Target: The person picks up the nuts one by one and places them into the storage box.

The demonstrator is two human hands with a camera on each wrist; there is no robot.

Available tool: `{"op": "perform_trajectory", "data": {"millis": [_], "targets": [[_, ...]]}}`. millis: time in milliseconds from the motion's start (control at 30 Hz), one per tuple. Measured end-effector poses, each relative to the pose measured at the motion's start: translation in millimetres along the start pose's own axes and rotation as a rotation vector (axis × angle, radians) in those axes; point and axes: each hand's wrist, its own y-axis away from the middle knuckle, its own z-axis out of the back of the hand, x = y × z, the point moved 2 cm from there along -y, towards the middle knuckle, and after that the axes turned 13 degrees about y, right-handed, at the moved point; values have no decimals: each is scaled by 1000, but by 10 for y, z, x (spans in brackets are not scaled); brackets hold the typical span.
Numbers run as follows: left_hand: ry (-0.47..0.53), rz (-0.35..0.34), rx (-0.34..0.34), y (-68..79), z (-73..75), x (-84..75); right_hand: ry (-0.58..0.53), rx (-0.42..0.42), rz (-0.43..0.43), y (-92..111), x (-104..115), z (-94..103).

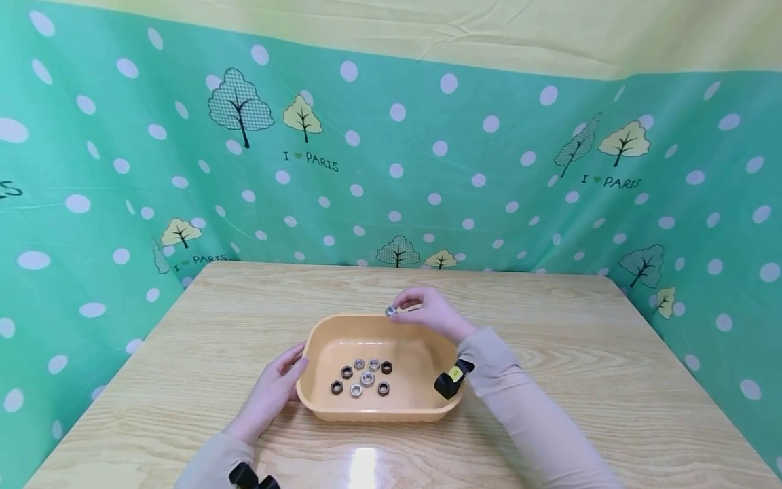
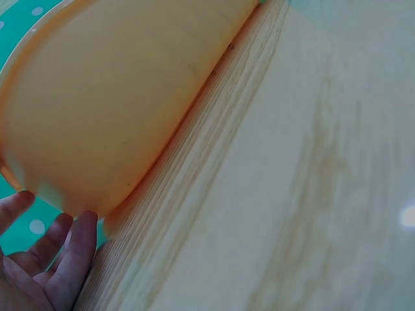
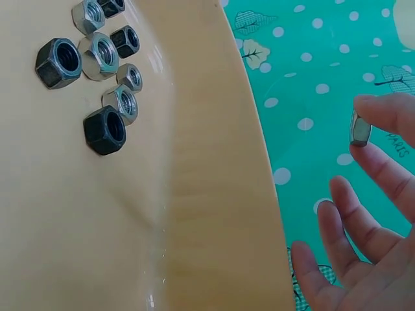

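A shallow peach-coloured plastic basin (image 1: pixel 391 414) stands on the table. Several hex nuts, silver and black, lie loose on its floor, among them a silver nut (image 1: pixel 367 379) and a black nut (image 3: pixel 104 131). My left hand (image 1: pixel 275 390) holds the basin's left end, thumb at the rim and fingers against the outer wall. Above the far rim, my right hand (image 1: pixel 430 312) pinches a silver hex nut (image 3: pixel 360 129) between thumb and index finger. The other fingers of that hand are spread apart, holding nothing.
Under the basin is a light wood-grain table (image 1: pixel 244 326). A green dotted curtain (image 1: pixel 391 156) with tree prints hangs behind the table and along both sides. Bright light reflects off the tabletop near the front.
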Motion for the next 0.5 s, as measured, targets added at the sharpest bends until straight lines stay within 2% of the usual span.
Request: {"op": "perform_trajectory", "data": {"millis": [267,500], "targets": [[19,-7,3,-7,-8,10,-38,80,50,-2,-24,-48],[13,-3,-1,1,-9,2,-71,223,135,31,-33,-98]]}}
